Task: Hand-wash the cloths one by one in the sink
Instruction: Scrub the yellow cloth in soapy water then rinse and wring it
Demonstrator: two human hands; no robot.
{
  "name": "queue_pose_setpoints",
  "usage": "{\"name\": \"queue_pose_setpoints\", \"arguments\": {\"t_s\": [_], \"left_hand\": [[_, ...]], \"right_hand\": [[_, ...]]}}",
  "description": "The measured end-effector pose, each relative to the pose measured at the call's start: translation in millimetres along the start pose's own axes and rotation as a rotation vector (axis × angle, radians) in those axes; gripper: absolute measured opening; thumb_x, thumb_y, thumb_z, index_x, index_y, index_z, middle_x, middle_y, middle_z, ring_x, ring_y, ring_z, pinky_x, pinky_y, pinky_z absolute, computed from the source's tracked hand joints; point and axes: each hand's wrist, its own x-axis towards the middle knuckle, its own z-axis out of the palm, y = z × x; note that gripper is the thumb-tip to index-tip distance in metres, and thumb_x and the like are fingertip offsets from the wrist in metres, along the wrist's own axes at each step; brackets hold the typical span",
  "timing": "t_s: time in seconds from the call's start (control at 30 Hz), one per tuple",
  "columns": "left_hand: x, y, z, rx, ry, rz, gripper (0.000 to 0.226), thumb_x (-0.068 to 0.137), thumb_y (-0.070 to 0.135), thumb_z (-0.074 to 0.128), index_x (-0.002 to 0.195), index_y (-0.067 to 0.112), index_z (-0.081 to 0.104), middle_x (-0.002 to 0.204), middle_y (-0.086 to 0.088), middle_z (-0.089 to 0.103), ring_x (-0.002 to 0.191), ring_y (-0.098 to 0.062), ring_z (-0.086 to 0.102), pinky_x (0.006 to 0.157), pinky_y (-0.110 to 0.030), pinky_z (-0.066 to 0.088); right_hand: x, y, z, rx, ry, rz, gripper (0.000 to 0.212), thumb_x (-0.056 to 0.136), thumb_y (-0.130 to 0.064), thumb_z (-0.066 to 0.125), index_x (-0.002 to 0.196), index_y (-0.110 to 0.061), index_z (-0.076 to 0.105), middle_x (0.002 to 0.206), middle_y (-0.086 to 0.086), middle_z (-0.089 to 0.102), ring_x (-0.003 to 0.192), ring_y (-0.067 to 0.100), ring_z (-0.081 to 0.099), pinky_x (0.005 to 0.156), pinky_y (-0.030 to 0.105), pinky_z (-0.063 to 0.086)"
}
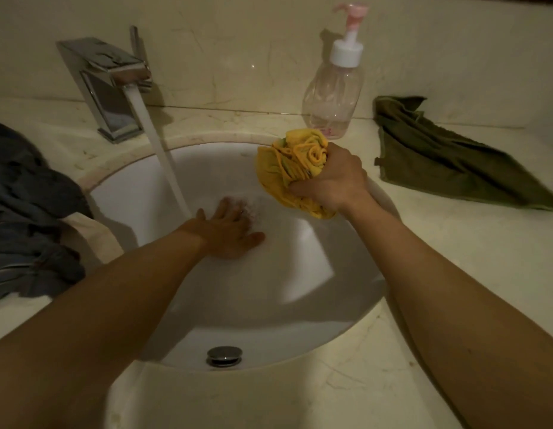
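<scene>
Yellow cloth (287,171), bunched into a wad, is gripped in the right hand (330,181), fingers curled tightly round it, over the far right rim of the sink (300,274). The left hand (228,233) lies flat inside the white basin, fingers spread, just beside the stream of water (163,156) running from the chrome tap (108,88); water froths round its fingertips. A metal drain plug (224,356) sits at the near side of the basin. Behind the sink a clear pump bottle (330,97) holds only a little pink liquid at its bottom. A green cloth (439,162) lies on the counter (454,236) to the right, and dark cloths (24,212) are heaped on the left.
</scene>
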Motion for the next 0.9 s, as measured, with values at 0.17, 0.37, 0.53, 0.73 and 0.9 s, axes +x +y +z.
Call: {"name": "queue_pose_setpoints", "arguments": {"t_s": [0.17, 0.37, 0.53, 0.73, 0.9], "left_hand": [[-1.7, 0.9, -22.3, -0.374, 0.039, 0.077, 0.054, 0.106, 0.045, 0.04, 0.156, 0.028, 0.031, 0.166, 0.002, 0.02, 0.151, -0.025, 0.021, 0.119, -0.047, 0.024], [-37.6, 12.7, -73.6, -1.63, 0.033, 0.165, 0.053, 0.081, 0.062, 0.066, 0.121, 0.027, 0.066, 0.126, -0.002, 0.067, 0.115, -0.025, 0.064, 0.086, -0.047, 0.057], [-51.2, 15.9, -85.0, -1.72, 0.184, 0.146, 0.071, 0.076, 0.071, 0.066, 0.123, 0.018, 0.069, 0.115, -0.006, 0.074, 0.107, -0.027, 0.071, 0.087, -0.045, 0.059], [-60.8, -27.0, -67.5, -1.311, 0.388, -0.019, 0.071, 0.073, 0.079, 0.064, 0.114, 0.021, 0.071, 0.107, 0.001, 0.076, 0.097, -0.02, 0.072, 0.089, -0.04, 0.059], [-55.3, -39.0, -46.4, -0.544, 0.623, -0.164, 0.049, 0.092, 0.045, 0.066, 0.13, 0.015, 0.056, 0.129, -0.009, 0.059, 0.113, -0.028, 0.058, 0.092, -0.04, 0.051]], "right_hand": [[-0.8, -1.8, 0.7, 0.018, -0.002, 0.011, 0.076, 0.059, -0.056, 0.089, 0.122, -0.024, 0.063, 0.119, 0.003, 0.068, 0.113, 0.029, 0.061, 0.084, 0.032, 0.043], [-11.1, -18.0, 5.1, 0.241, -0.024, -0.012, 0.081, 0.051, -0.06, 0.09, 0.122, -0.031, 0.064, 0.117, -0.007, 0.072, 0.107, 0.018, 0.067, 0.091, 0.04, 0.057], [-34.1, -44.3, 9.1, 0.531, -0.349, -0.091, 0.049, 0.088, -0.047, 0.078, 0.126, -0.027, 0.054, 0.108, -0.012, 0.067, 0.086, -0.001, 0.067, 0.057, 0.012, 0.05], [-29.9, -51.8, 7.2, 0.646, -0.317, 0.12, 0.053, 0.095, -0.057, 0.063, 0.113, -0.008, 0.072, 0.079, 0.006, 0.058, 0.064, 0.023, 0.054, 0.048, 0.024, 0.032], [-20.8, -38.1, 23.6, -0.306, -0.188, -0.046, 0.046, 0.1, -0.055, 0.043, 0.128, -0.024, 0.061, 0.138, 0.011, 0.047, 0.134, 0.041, 0.041, 0.104, 0.061, 0.038]]}}
